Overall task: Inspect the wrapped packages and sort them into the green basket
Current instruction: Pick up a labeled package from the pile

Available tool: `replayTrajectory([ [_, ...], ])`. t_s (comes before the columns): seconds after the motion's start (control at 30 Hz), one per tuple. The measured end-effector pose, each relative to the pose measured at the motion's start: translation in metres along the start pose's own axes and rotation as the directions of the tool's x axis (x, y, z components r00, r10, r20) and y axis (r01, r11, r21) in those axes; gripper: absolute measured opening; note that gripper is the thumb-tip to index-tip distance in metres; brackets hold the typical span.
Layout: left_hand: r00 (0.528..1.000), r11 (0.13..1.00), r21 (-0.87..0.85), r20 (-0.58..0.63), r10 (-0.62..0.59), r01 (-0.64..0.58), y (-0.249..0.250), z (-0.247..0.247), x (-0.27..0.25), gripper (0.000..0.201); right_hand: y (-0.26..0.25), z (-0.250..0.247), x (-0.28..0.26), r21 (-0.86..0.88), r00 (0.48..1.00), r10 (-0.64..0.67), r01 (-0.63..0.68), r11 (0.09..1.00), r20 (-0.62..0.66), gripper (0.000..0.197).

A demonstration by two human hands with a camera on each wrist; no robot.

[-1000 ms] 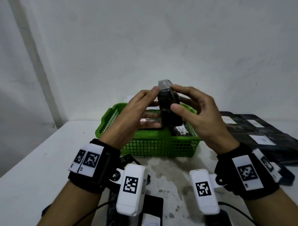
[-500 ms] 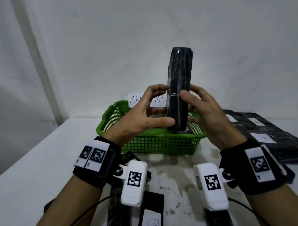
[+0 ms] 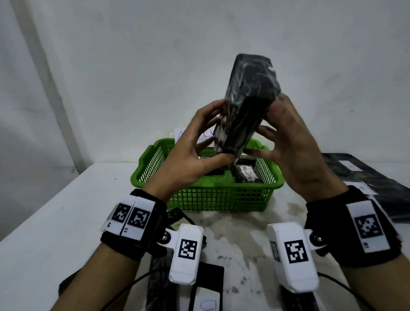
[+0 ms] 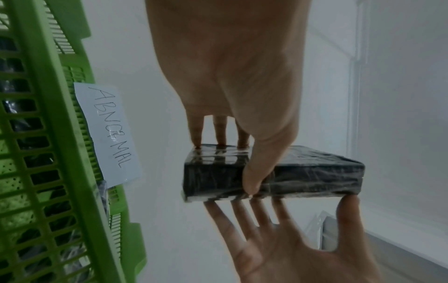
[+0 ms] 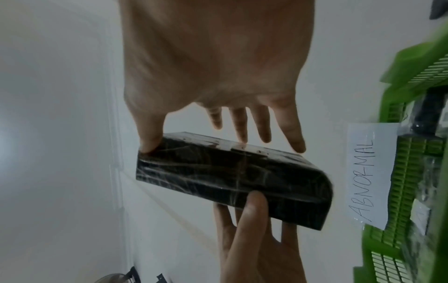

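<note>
Black film-wrapped rectangular package (image 3: 250, 103) held tilted above the green plastic mesh basket (image 3: 221, 197), pinched between left hand (image 3: 194, 152) and right hand (image 3: 292, 144) fingertips; glossy wrap might slip from them.

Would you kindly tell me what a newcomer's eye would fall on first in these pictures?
First, the black wrapped package, held tilted above the table between the left hand and the right hand. Just behind it sits the green basket, with a paper sign reading ABNORMAL at its far rim.
</note>
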State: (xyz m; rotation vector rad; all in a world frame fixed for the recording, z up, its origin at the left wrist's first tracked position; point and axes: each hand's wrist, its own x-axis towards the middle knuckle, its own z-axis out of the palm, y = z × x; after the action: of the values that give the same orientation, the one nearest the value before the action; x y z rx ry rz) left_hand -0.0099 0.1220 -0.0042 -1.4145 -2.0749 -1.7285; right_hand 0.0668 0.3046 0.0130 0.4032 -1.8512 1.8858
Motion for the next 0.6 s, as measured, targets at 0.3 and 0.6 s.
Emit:
replayTrajectory([
  [0.3, 0.999, 0.974, 0.224, -0.023, 0.05, -0.043, -0.017, -0.005, 0.001, 0.084, -0.008, 0.007, -0.002, 0.088, 0.999, -0.001, 0.004, 0.996, -0.033, 0.03],
  [0.6, 0.962, 0.96, -0.201, -0.151, -0.227, 0.195, -0.008, -0.003, 0.006, 0.04, 0.007, 0.003, -0.001, -0.227, 0.976, -0.217, 0.218, 0.949, 0.03, 0.053],
])
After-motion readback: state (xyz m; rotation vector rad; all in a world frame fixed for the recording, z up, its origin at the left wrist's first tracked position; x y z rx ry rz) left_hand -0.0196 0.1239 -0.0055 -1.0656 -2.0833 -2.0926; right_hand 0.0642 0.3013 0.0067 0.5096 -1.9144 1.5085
